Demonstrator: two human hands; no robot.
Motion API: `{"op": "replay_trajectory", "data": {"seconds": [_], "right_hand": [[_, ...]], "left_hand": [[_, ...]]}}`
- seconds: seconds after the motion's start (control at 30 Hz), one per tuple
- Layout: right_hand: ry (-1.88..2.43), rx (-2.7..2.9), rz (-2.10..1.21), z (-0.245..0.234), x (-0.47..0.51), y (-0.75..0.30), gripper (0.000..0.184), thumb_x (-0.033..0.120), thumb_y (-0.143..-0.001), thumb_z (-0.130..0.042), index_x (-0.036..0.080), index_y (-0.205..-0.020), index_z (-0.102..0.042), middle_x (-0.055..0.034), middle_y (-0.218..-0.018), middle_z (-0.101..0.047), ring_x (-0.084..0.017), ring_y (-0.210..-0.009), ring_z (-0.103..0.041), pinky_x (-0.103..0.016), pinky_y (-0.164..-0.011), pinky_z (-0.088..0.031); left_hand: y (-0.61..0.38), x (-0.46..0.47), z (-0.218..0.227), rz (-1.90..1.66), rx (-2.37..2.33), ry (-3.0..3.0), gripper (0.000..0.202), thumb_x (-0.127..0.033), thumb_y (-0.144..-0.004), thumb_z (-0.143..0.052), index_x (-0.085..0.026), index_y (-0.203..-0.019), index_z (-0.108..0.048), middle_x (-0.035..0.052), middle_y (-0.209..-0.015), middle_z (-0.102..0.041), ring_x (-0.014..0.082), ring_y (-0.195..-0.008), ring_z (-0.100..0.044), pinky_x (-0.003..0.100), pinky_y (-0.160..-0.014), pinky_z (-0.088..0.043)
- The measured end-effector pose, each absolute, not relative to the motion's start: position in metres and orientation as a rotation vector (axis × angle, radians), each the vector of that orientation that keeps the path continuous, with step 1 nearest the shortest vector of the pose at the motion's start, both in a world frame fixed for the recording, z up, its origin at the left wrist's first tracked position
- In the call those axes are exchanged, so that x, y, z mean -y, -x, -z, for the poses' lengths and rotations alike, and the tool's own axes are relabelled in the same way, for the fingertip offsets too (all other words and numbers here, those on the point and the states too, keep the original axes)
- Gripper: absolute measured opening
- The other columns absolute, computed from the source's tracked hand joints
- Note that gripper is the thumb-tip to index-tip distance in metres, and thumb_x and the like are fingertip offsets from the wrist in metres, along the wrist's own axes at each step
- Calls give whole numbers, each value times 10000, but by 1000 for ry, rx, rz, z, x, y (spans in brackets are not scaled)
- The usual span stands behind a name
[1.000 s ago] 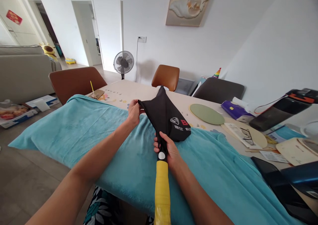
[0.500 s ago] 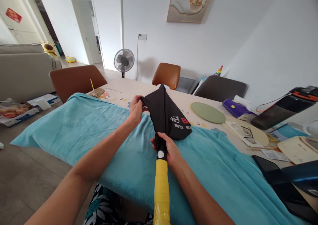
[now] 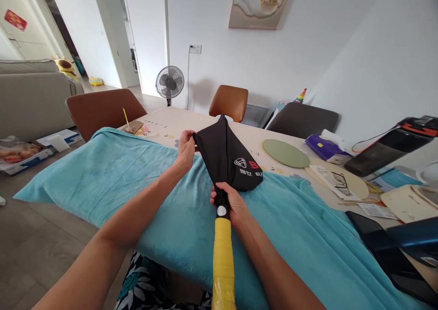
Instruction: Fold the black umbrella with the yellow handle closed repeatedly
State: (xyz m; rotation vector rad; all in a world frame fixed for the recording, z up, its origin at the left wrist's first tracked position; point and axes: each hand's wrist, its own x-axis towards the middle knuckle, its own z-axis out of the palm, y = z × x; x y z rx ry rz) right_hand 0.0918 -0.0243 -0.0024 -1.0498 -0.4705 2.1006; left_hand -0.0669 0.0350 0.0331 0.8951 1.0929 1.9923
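Note:
A black folding-canopy umbrella (image 3: pixel 224 152) with white and red printing points away from me over the table. Its handle (image 3: pixel 223 260) is wrapped in yellow and runs toward my body, with a white oval button near its top. My right hand (image 3: pixel 232 202) is closed around the umbrella where the canopy meets the handle. At the canopy's left edge, my left hand (image 3: pixel 186 152) pinches a fold of the black fabric and holds it out to the side. Beneath both hands lies a turquoise blanket (image 3: pixel 164 209); some of my left fingertips are hidden behind the fabric.
On the table's right are a green oval mat (image 3: pixel 285 153), a purple tissue pack (image 3: pixel 326 148), eyeglasses (image 3: pixel 341 184), a dark bottle (image 3: pixel 390 145) and a black flat device (image 3: pixel 386 255). Chairs (image 3: pixel 228 103) stand behind the table, and a fan (image 3: pixel 170 81) beyond it.
The fold of fabric at my left hand is drawn slightly more taut and the canopy looks smoother there. My right hand keeps the same hold; the view has shifted slightly.

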Motion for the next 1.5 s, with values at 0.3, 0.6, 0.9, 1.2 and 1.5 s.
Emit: {"op": "replay_trajectory", "data": {"seconds": [0.3,0.6,0.9,1.2,1.5], "right_hand": [[885,433,-2198,-6,20,-101,81,145,-745,-574,133,-760,-495,25,-590,-479,-40,-404,-408,-149,-324,-378],[854,392,-2241,-4,17,-104,162,220,-750,-578,160,-702,-435,27,-558,-453,-54,-412,-404,-162,-322,-386],[994,465,-2154,-5,20,-100,141,155,-737,-542,157,-694,-408,13,-528,-486,-59,-412,-436,-153,-360,-407],[1208,564,-2128,-8,21,-99,198,209,-747,-549,184,-686,-362,29,-439,-452,-73,-359,-415,-152,-333,-369],[1249,675,-2098,-10,23,-99,211,234,-751,-545,189,-679,-351,23,-444,-476,-91,-345,-443,-164,-318,-344]], "left_hand": [[83,-38,-33,-1969,-1217,-970,93,-154,-673,-448,-178,-760,-468,-36,-660,-480,78,-571,-493,193,-475,-464],[141,-28,11,-1375,-1618,-1313,38,-200,-701,-445,-185,-737,-444,-15,-631,-517,118,-612,-519,228,-516,-437],[152,-23,35,-730,-2171,-2047,148,-180,-758,-405,-190,-820,-539,65,-912,-570,209,-946,-491,320,-808,-393],[156,-21,33,-877,-2093,-2007,274,-77,-715,-412,-196,-865,-608,61,-1013,-582,216,-1022,-487,352,-896,-384],[58,-54,3,-1215,-1703,-2152,349,-47,-779,-338,-131,-1052,-539,96,-1099,-578,178,-1063,-505,310,-961,-384]]}}
